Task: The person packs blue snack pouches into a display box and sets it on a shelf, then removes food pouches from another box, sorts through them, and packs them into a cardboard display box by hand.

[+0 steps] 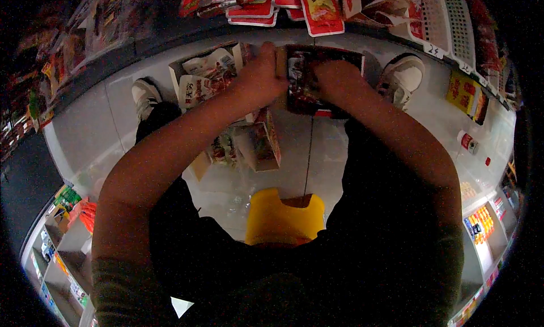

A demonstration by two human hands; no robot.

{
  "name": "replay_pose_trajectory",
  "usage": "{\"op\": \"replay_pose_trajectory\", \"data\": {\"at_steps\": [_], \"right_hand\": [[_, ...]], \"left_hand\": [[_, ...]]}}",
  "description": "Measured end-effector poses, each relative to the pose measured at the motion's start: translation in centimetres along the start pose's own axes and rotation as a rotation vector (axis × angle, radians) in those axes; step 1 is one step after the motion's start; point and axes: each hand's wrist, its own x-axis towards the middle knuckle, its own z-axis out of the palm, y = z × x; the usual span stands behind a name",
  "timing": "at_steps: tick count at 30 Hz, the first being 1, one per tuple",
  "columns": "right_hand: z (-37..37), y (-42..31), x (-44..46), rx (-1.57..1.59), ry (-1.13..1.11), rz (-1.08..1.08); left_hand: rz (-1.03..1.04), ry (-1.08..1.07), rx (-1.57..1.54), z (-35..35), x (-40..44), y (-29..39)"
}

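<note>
My left hand (263,75) is at the left edge of a dark box (326,107) that holds dark, shiny packets (297,72). Its fingers are closed at the box's cardboard side (281,63). Inside the same box, over its contents, is my right hand (337,78), its fingertips lost in shadow. To the left stands an open carton (177,72) with white and red printed packets (195,89), partly behind my left forearm. Nearer to me, another open carton (266,148) lies on the floor beside some packets (224,148).
Red packets (323,10) hang over the dark shelf edge ahead. Two shoes (146,95) (403,78) flank the boxes. A yellow stool (283,219) is between my legs. On the right floor lie a yellow box (467,96) and a small white container (467,142). Shelves (71,259) stand at the lower left.
</note>
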Motion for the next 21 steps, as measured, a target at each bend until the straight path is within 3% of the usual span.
{"op": "replay_pose_trajectory", "data": {"at_steps": [5, 7, 8, 10, 11, 13, 15, 16, 18, 19, 21], "right_hand": [[-4.9, -0.3, -3.7, 0.027, 0.098, 0.016], [-6.5, -0.2, -5.2, 0.082, 0.118, -0.013], [-6.8, 0.3, -5.8, 0.137, 0.184, -0.104], [-7.6, 1.0, -6.9, 0.190, 0.265, -0.198], [-8.0, 1.3, -7.4, 0.321, 0.295, -0.241], [-8.2, 1.6, -7.5, 0.450, 0.335, -0.288], [-7.8, 1.8, -7.0, 0.676, 0.689, -0.401], [-7.8, 1.5, -6.8, 0.673, 0.700, -0.405], [-7.9, 0.8, -6.7, 1.093, 0.791, -0.247], [-8.0, 0.8, -6.7, 1.095, 0.800, -0.246], [-8.1, 0.8, -6.9, 0.876, 0.855, -0.195]], "left_hand": [[-0.024, -0.069, 0.046, -1.1, -1.2, 1.8], [0.185, 0.128, 0.217, -1.1, -1.5, 2.1], [0.188, 0.131, 0.219, -1.3, -1.4, 2.5], [0.566, 0.333, 0.320, -2.3, -1.2, 3.4], [0.570, 0.338, 0.329, -2.5, -0.9, 3.5], [0.373, -0.042, -0.246, -2.9, -0.3, 3.8], [0.317, -0.025, -0.337, -4.0, -0.2, 4.2], [0.254, -0.014, -0.437, -4.7, -0.2, 4.4], [0.266, 0.080, -0.283, -6.3, 0.1, 4.6], [0.271, 0.171, -0.138, -7.1, 0.3, 4.7], [0.256, 0.241, -0.211, -9.0, 0.5, 5.1]]}}
